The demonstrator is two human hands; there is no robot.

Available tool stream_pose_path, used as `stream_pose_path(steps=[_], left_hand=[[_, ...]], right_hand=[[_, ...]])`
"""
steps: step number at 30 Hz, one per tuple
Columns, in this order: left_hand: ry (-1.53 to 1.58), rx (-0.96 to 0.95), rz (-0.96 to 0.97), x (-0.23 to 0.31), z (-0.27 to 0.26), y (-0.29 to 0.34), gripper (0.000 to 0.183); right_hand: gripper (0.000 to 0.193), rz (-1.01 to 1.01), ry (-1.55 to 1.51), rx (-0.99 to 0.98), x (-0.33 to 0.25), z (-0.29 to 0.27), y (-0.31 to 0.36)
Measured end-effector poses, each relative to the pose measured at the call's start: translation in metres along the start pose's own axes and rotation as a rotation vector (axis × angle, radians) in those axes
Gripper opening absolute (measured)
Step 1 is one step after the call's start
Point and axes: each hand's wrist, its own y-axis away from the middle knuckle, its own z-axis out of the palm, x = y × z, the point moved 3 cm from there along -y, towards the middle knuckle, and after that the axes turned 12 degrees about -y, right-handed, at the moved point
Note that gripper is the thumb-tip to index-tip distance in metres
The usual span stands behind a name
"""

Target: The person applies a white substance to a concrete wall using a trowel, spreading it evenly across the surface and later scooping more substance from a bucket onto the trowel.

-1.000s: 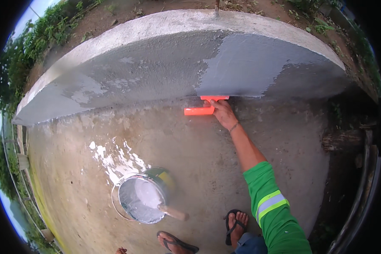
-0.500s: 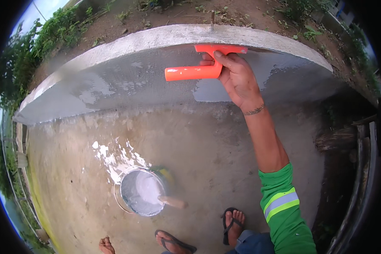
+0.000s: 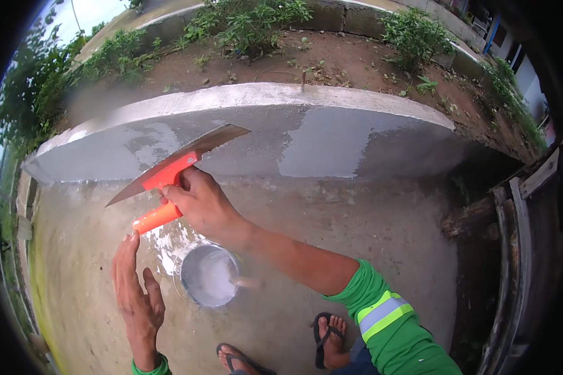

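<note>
My right hand (image 3: 200, 199) is wrapped round a plastering trowel with an orange handle (image 3: 158, 217) and a long flat metal blade (image 3: 231, 135). The trowel is tilted in the air in front of the low grey wall (image 3: 250, 140), apart from it as far as I can tell. My left hand (image 3: 137, 290) is held up just below the free end of the handle, fingers stretched and thumb apart. Its fingertips are at or very near the handle; I cannot tell if they touch. Beneath my right forearm stands a bucket (image 3: 209, 275) of white paste, with a stick-like handle (image 3: 247, 282) leaning out of it.
White splashes (image 3: 166, 250) lie on the concrete floor (image 3: 369, 250) beside the bucket. A smooth light-grey patch (image 3: 325, 144) covers part of the wall. Behind it are soil and plants (image 3: 413, 37). Wooden planks (image 3: 513, 250) stand at the right. My sandalled feet (image 3: 328, 337) are near the bucket.
My right hand has drawn the trowel away from the wall, leftward and nearer, turning it aslant. My left hand has risen from low down to the handle's end. The view has tilted upward.
</note>
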Motion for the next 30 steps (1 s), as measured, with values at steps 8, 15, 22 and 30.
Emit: stream_pose_path(steps=[8,15,22,30], left_hand=[[0.208,0.075,-0.503,-0.070,-0.003,0.065,0.045],[1.037,0.415,-0.903,-0.141,0.004,0.140,0.027],[0.900,-0.114,-0.932,-0.153,0.100,0.155,0.035],[1.065,-0.364,-0.931,-0.139,0.167,0.171,0.046]], right_hand=[[0.026,0.000,0.275,-0.306,0.014,0.135,0.053],[0.024,-0.002,1.307,-0.471,0.065,0.014,0.118],[0.041,0.591,1.365,-0.468,0.096,-0.014,0.148],[0.015,0.162,1.473,-0.684,0.066,0.015,0.124]])
